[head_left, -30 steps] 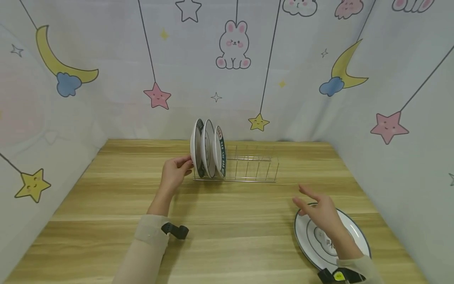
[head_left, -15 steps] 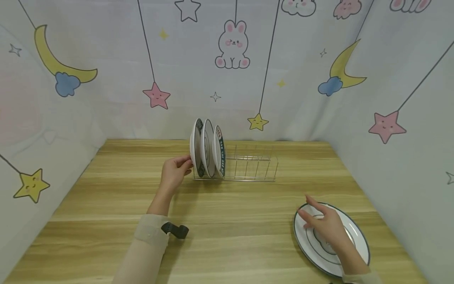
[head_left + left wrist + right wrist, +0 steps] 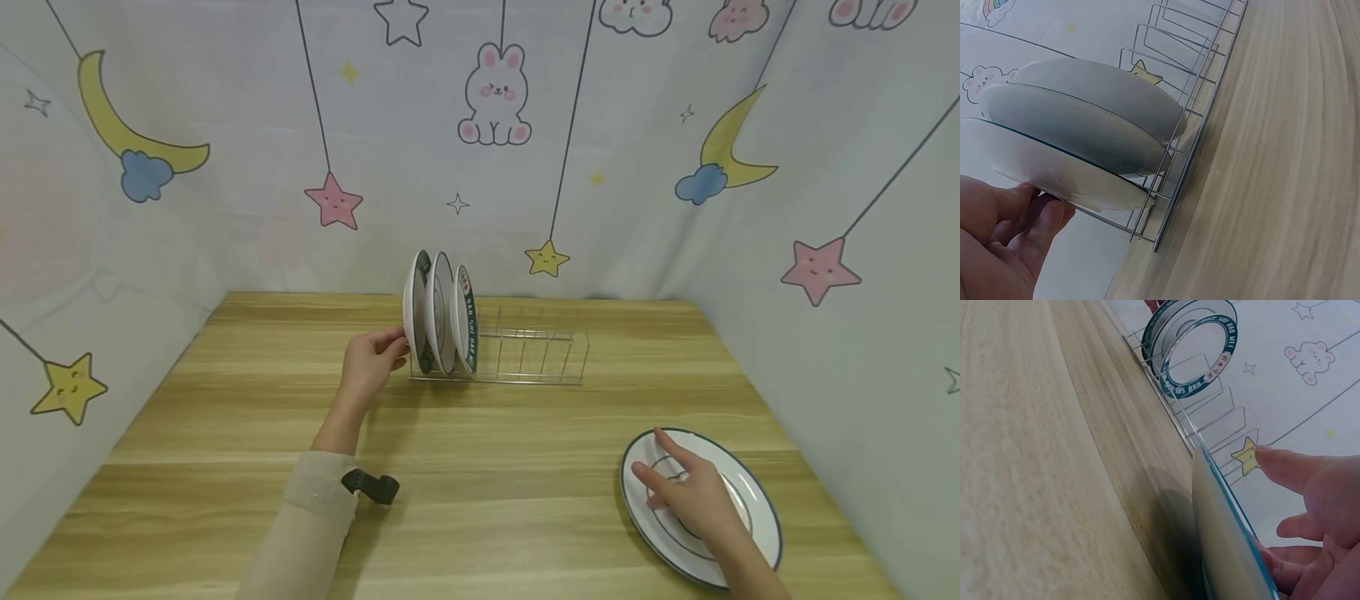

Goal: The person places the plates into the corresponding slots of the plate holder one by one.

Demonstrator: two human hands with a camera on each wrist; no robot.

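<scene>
Three plates stand on edge in the left end of a wire dish rack [image 3: 532,382]: a left plate [image 3: 415,312], a middle plate [image 3: 442,312] and a right plate [image 3: 467,321] with a dark green lettered rim. My left hand [image 3: 369,362] is at the rack's left end; in the left wrist view its thumb and fingers pinch the end wire, beside the nearest plate. A larger white plate [image 3: 757,525] with a dark rim line lies at the front right. Over it my right hand [image 3: 701,504] is spread, thumb apart from the fingers; whether fingertips touch the plate is unclear.
The rack's right slots [image 3: 543,354] hold no plates. A wooden table [image 3: 487,517] carries everything. Behind and on both sides hangs a white curtain [image 3: 420,167] printed with stars, moons and a rabbit. A black wrist strap [image 3: 371,486] is on the left sleeve.
My right hand has moved down and slightly right, farther over the large plate. The left hand, the rack and the plates in it have stayed put.
</scene>
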